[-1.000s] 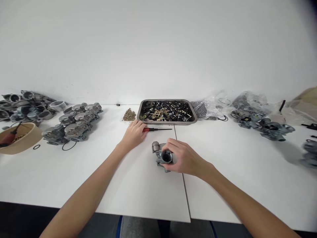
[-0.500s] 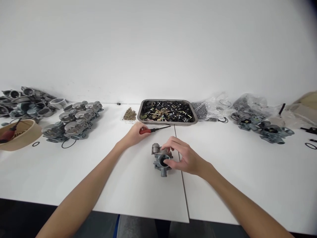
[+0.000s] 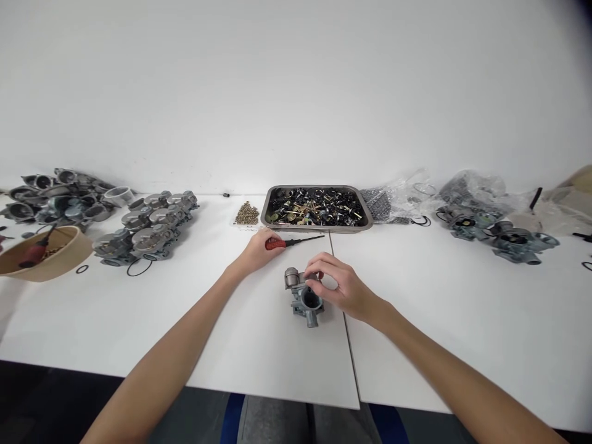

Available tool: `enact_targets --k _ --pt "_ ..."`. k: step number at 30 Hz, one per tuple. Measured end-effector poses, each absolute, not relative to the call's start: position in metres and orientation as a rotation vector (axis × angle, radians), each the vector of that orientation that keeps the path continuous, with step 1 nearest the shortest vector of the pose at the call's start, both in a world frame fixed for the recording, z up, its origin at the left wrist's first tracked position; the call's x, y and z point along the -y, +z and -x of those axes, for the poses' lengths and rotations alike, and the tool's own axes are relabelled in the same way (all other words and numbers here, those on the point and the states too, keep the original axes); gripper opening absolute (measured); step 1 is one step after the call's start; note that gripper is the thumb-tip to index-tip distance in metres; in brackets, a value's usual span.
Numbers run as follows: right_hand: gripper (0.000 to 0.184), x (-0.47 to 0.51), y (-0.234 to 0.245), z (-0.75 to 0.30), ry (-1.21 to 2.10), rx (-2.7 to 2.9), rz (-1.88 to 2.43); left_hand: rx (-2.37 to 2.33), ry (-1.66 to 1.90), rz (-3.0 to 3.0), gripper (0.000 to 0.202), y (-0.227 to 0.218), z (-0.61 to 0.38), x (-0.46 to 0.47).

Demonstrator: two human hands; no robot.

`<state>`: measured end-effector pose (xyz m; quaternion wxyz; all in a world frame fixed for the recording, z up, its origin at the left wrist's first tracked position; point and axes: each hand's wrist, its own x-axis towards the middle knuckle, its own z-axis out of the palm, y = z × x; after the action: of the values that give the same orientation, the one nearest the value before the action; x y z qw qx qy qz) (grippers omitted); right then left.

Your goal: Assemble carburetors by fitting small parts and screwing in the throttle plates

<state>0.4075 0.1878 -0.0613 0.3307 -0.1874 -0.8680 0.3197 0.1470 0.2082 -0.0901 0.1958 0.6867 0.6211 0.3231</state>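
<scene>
1. While the left hand (image 3: 257,251) grips a red-handled screwdriver (image 3: 276,244), the right hand (image 3: 345,287) curves over the carburetor (image 3: 306,300), thumb and fingertips narrowly spaced; whether they pinch something small, I cannot tell.
2. Near the middle of the worktop (image 3: 250,339), the carburetor could tip if nudged, its jutting ports giving uneven footing.
3. A careless swing of the screwdriver's slim shaft might scatter the brass-coloured pile (image 3: 246,213) at far left.
4. Dull grey cast metal, round-bored, contrasts with smooth white worktop and round-cornered metal tray (image 3: 319,229).
</scene>
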Motion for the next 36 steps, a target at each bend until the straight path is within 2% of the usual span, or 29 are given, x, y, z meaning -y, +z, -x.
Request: enact_targets --k 4,8,13,16,22,27,32,36 --pt "0.016 -0.185 -0.061 -0.407 0.853 2.268 0.538 -1.736 0.906 -1.947 0.021 -0.092 -0.147 -0.209" --pt "0.014 -0.201 -0.055 -0.409 0.725 2.231 0.732 -1.725 0.894 -1.982 0.023 -0.093 -0.148 -0.209" --pt "0.009 -0.270 -0.028 -0.395 0.447 2.397 1.060 -1.718 0.926 -2.012 0.021 -0.098 -0.148 -0.211" --pt "0.014 -0.316 -0.018 -0.369 0.328 2.393 1.192 -1.726 0.954 -2.028 0.020 -0.099 -0.149 -0.212" --pt "0.021 -0.368 -0.034 -0.312 0.285 2.441 1.348 -1.860 1.131 -2.041 0.028 -0.093 -0.150 -0.209" --pt "0.018 -0.379 -0.044 -0.295 0.305 2.486 1.398 -1.905 1.295 -2.055 0.029 -0.089 -0.151 -0.209" --pt "0.010 -0.379 -0.031 -0.300 0.314 2.466 1.370 -1.907 1.400 -2.051 0.026 -0.087 -0.148 -0.210" --pt "0.017 -0.360 -0.015 -0.306 0.345 2.361 1.231 -1.925 1.550 -1.994 0.017 -0.082 -0.142 -0.210"
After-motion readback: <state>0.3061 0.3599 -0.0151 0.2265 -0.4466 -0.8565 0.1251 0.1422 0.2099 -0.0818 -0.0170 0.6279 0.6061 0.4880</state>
